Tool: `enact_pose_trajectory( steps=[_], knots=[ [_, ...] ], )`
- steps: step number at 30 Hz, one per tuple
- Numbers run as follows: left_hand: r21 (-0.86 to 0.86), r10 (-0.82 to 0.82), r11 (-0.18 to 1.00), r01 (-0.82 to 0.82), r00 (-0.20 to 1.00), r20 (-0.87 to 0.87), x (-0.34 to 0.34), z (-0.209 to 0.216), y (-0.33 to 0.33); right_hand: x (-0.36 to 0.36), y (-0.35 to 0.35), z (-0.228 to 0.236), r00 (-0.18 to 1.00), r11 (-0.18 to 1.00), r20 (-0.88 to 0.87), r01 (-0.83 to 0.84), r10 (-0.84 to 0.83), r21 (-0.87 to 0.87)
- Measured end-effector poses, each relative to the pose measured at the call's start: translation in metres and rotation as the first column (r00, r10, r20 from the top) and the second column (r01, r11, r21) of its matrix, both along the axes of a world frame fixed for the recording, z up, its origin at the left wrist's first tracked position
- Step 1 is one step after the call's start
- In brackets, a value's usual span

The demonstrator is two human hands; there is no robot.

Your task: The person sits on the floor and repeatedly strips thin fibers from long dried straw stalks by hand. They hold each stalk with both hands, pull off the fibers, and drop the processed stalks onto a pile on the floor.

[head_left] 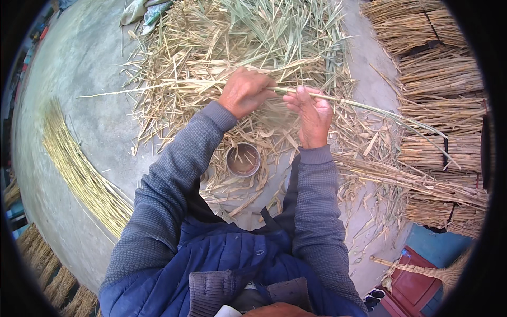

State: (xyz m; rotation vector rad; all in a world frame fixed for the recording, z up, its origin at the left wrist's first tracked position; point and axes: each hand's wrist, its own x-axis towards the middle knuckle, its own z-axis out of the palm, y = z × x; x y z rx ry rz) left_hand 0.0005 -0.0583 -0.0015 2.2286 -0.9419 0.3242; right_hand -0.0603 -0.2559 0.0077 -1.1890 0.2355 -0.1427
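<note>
A long, thin straw-like stalk (364, 104) lies crosswise in front of me, its pale leafy end to the left and its greenish end drooping to the right. My left hand (246, 92) is closed around it, back of the hand up. Just right of that, my right hand (311, 117) pinches the same stalk between thumb and fingers, palm partly turned up. Beneath both hands spreads a heap of dry stripped leaves (182, 58), with greener leaves (288, 26) toward its far side. A small round metal tin (229, 161) with brownish contents stands nearer to me, between my forearms.
Bare yellow stalks (79, 164) lie in a bundle on the concrete floor (87, 68) at left. Tied stalk bundles (438, 79) line the right side, with loose leafy stalks (380, 171) beside them. A broom (443, 273) and a red panel (414, 282) are at lower right.
</note>
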Motion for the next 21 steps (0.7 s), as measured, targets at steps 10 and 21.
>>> enact_pose_trajectory(
  steps=[10,21],
  knots=[
    [-0.429,0.118,0.869,-0.245,0.946,-0.302,0.008,0.017,0.006,0.001,0.002,-0.004,0.999,0.998,-0.025,0.045,-0.046,-0.035],
    [0.104,0.348,0.924,-0.368,0.922,0.171,0.03,0.016,0.058,0.005,-0.013,-0.012,0.997,0.998,-0.053,0.057,-0.056,0.015]
  ],
)
